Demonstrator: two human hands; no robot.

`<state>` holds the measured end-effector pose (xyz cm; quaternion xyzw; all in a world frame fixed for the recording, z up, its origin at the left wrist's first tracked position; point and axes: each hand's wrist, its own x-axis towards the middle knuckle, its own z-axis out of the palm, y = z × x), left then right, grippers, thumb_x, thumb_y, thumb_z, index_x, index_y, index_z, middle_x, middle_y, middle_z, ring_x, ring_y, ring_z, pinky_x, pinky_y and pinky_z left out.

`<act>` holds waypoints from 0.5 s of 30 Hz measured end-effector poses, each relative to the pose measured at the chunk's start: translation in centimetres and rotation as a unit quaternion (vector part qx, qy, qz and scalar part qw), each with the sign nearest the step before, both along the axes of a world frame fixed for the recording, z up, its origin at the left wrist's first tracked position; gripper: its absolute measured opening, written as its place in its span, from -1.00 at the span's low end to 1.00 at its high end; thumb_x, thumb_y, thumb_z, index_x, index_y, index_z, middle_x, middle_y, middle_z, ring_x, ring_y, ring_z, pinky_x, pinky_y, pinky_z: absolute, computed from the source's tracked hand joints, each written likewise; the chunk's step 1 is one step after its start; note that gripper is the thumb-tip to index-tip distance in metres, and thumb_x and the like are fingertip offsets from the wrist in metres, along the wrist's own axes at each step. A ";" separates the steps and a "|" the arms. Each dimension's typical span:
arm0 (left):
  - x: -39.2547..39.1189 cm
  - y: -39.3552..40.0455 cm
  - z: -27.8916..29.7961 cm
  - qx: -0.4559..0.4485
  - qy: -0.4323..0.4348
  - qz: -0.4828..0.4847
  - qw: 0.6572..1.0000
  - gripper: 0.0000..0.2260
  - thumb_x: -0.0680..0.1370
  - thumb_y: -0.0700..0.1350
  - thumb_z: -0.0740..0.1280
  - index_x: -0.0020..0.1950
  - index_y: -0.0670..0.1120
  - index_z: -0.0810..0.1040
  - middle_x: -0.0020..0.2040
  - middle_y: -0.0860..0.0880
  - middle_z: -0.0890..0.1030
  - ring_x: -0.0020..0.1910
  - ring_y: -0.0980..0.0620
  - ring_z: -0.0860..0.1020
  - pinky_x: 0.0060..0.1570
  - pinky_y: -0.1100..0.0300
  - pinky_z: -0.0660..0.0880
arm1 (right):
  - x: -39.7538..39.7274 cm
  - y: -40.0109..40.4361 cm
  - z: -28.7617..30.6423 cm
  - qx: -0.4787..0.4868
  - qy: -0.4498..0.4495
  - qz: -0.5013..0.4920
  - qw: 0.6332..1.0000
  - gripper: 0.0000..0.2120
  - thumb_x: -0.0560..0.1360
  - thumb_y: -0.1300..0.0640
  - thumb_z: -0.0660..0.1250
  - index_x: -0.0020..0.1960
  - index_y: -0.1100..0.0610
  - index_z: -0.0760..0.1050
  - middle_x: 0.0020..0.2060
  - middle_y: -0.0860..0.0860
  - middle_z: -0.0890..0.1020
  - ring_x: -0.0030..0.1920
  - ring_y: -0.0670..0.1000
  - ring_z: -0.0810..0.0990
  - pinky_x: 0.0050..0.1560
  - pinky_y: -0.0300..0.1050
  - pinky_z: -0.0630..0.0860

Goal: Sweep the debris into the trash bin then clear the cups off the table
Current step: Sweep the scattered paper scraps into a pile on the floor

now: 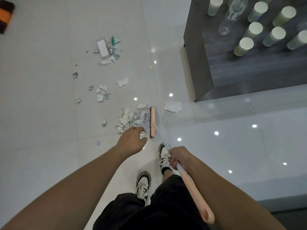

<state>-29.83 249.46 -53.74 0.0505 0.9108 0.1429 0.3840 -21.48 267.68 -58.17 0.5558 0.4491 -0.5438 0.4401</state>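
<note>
My right hand (177, 156) grips the white and pink handle of a broom (152, 122), whose pink head stands on the floor against a pile of torn paper scraps (128, 119). My left hand (132, 141) hovers over the floor just left of the broom head, fingers relaxed and holding nothing. More paper debris (103, 92) lies scattered further ahead, with a small white box (103, 48) among scraps. Several upside-down paper cups (243, 46) stand on the dark grey table (232, 77) at the upper right. No trash bin is in view.
A crumpled white paper (172, 106) lies right of the broom head, near the table's corner. A clear plastic bottle (231, 15) lies among the cups. An orange and dark mat (5, 15) is at the far left. My shoes (143, 185) stand on glossy white tiles.
</note>
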 end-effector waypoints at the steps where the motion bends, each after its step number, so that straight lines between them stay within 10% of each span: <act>1: -0.5 0.1 0.3 0.001 0.003 0.003 1.000 -0.57 0.58 0.06 0.26 0.43 0.00 0.40 0.39 -0.08 0.43 0.35 -0.07 0.39 0.21 0.11 0.32 | -0.3 0.6 0.5 0.010 -0.005 0.008 1.000 -0.82 0.58 0.28 0.13 -0.18 0.22 0.39 -0.47 0.07 0.41 -0.66 -0.07 0.29 -0.63 -0.35 0.23; 15: -1.8 -1.8 0.8 0.019 0.012 0.084 0.996 -0.55 0.59 0.06 0.24 0.47 -0.02 0.37 0.40 -0.09 0.41 0.36 -0.08 0.37 0.21 0.16 0.31 | -8.2 4.1 -2.6 0.150 0.097 0.057 0.982 -0.71 0.59 0.39 0.13 -0.30 0.23 0.30 -0.40 0.13 0.37 -0.43 -0.02 0.37 -0.67 -0.28 0.35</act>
